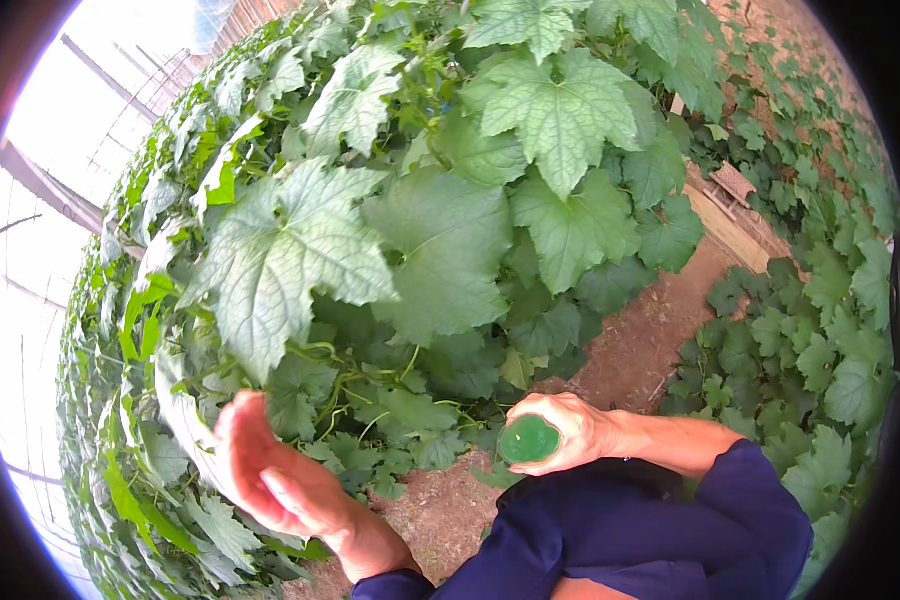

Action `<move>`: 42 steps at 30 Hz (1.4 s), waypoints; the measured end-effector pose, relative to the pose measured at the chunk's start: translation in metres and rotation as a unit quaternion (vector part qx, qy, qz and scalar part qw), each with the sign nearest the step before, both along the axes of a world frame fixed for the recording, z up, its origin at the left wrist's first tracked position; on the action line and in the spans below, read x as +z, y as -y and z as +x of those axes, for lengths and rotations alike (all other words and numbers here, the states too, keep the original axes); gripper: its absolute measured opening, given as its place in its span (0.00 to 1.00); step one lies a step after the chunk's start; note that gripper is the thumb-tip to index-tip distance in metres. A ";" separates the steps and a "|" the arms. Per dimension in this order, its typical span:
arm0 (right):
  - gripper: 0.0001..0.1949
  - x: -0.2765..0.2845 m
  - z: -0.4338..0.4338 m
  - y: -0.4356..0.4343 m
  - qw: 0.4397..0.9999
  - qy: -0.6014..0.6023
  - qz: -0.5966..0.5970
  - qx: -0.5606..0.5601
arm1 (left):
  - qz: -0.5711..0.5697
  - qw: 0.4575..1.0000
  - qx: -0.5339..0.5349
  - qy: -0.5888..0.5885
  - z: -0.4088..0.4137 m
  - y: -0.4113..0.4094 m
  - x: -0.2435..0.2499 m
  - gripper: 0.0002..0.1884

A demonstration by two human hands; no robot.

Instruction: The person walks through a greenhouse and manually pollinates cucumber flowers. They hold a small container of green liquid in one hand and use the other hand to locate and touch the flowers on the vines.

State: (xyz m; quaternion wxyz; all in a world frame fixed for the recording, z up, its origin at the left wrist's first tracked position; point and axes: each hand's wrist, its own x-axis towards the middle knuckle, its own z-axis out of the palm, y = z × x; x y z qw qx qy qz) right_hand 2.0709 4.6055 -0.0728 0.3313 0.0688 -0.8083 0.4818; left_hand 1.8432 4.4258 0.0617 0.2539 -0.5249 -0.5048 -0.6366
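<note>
My right hand (566, 435) is wrapped around a round green container (529, 439), held in front of my body. Its top faces me and has a small pale yellow speck on it; whether this is a lid or contents I cannot tell. On the left, my left hand (274, 472) is raised beside the foliage, palm turned inward and thumb apart, with nothing in it. Large lobed leaves of a climbing gourd-type vine (292, 247) hang just beyond it. Thin stems and curling tendrils (345, 382) show between the two hands.
The leafy wall of vine rises ahead and to the left, under a bright frame with a pole (52, 184). Bare brown soil (630, 337) runs along the right, with wooden boards (727, 225) and a brick (733, 182). More low vines (817, 375) grow at the far right.
</note>
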 end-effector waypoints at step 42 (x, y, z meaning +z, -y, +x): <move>0.34 0.015 0.193 -0.323 0.992 0.093 0.032 -0.082 | -0.307 0.945 -0.030 -0.107 0.187 -0.479 -0.107 0.35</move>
